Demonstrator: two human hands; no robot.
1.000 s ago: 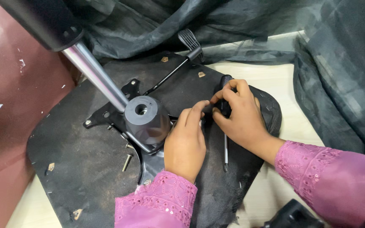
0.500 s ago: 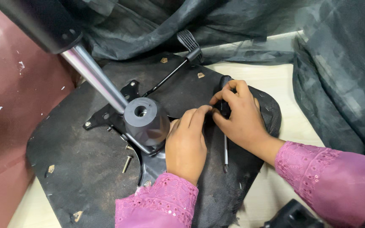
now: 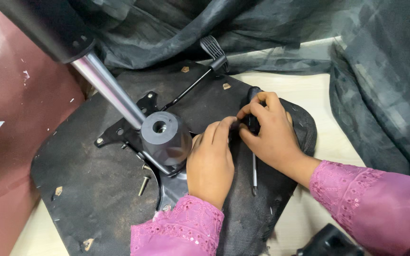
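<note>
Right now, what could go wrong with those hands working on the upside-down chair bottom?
The screwdriver lies under the right hand with its tip bare, so it might poke a wrist. The loose bolt on the black seat underside could roll away and get lost. The left hand sits close to the metal mechanism plate, whose edges might pinch fingers.
</note>
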